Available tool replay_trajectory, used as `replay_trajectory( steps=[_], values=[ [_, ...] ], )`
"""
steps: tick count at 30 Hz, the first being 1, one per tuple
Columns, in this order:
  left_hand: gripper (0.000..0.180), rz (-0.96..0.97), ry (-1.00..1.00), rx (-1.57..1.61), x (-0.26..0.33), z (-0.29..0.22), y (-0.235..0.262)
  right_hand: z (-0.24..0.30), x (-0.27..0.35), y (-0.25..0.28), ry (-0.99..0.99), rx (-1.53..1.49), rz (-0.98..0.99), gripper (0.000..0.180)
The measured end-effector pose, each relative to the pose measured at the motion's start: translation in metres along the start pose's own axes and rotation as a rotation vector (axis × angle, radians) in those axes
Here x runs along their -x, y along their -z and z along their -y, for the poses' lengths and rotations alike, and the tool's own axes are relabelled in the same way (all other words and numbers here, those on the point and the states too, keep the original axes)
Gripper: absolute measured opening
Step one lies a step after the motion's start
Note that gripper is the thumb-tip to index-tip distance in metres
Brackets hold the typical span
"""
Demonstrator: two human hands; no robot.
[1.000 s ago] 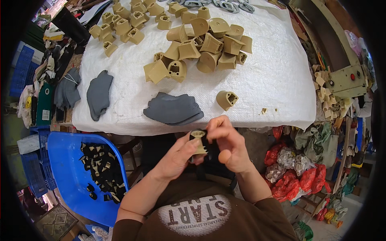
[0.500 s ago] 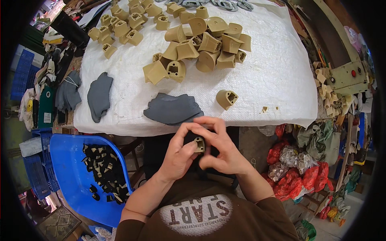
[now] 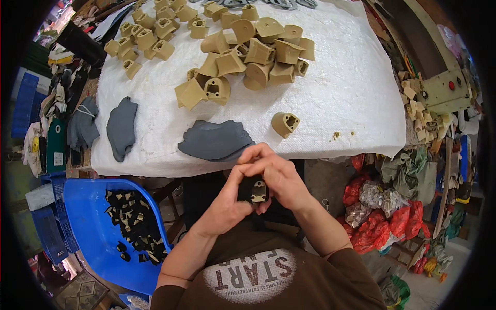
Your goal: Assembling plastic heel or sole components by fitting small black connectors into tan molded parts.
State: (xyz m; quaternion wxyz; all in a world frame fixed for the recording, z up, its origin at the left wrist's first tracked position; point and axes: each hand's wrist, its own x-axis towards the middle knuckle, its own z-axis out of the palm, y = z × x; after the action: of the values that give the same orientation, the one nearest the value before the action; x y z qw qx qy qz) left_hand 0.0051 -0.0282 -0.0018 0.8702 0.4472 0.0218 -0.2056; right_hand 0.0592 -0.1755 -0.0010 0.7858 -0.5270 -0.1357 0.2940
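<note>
Between my hands, just off the table's near edge, is a shoe heel with a dark covering around its side. Its tan hollow end with small holes faces up. My left hand is closed on it from the left, the thumb by its lower edge. My right hand grips it from the right, fingers bent over its far side. A stack of dark grey cover pieces lies just beyond the hands. One bare tan heel rests on the table to the right of that stack.
A white woven sheet covers the table. Bare tan heels are heaped at its far side. More grey pieces lie at left. A blue basin of dark-covered heels stands lower left; red bags lie at right.
My left thumb has come away from the heel's hollow, which now shows more fully. The heel has turned a little, and my right fingers have closed in around it. The view has shifted slightly.
</note>
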Motion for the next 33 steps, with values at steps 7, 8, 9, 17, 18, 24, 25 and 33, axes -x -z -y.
replay_trajectory(
  steps=[7, 8, 9, 17, 18, 24, 25, 33],
  values=[
    [0.071, 0.135, -0.027, -0.160, 0.004, -0.001, 0.007, 0.003, -0.017, 0.008, -0.094, -0.032, 0.277, 0.019],
    [0.071, 0.122, -0.002, -0.153, 0.006, -0.001, 0.007, -0.003, -0.017, 0.008, 0.071, -0.003, 0.307, 0.019],
    [0.071, 0.123, -0.001, -0.152, 0.007, -0.001, 0.005, -0.007, -0.019, 0.005, 0.206, -0.018, 0.297, 0.017],
    [0.064, 0.065, -0.119, 0.216, -0.002, -0.004, 0.001, -0.017, 0.000, -0.007, 0.232, 0.272, 0.003, 0.041],
    [0.064, 0.060, -0.122, 0.214, -0.001, -0.008, 0.003, -0.016, 0.004, -0.009, 0.233, 0.269, 0.009, 0.041],
    [0.077, -0.457, -0.448, -0.854, 0.002, -0.005, 0.008, -0.002, 0.015, -0.016, 0.288, 0.775, -0.252, 0.057],
    [0.075, -0.481, -0.489, -1.044, 0.004, -0.003, 0.005, 0.001, 0.012, -0.022, 0.243, 0.797, -0.229, 0.064],
    [0.057, -0.241, -0.272, -0.538, 0.006, -0.012, 0.011, -0.002, 0.009, -0.003, 0.103, 0.598, -0.206, 0.047]
  ],
)
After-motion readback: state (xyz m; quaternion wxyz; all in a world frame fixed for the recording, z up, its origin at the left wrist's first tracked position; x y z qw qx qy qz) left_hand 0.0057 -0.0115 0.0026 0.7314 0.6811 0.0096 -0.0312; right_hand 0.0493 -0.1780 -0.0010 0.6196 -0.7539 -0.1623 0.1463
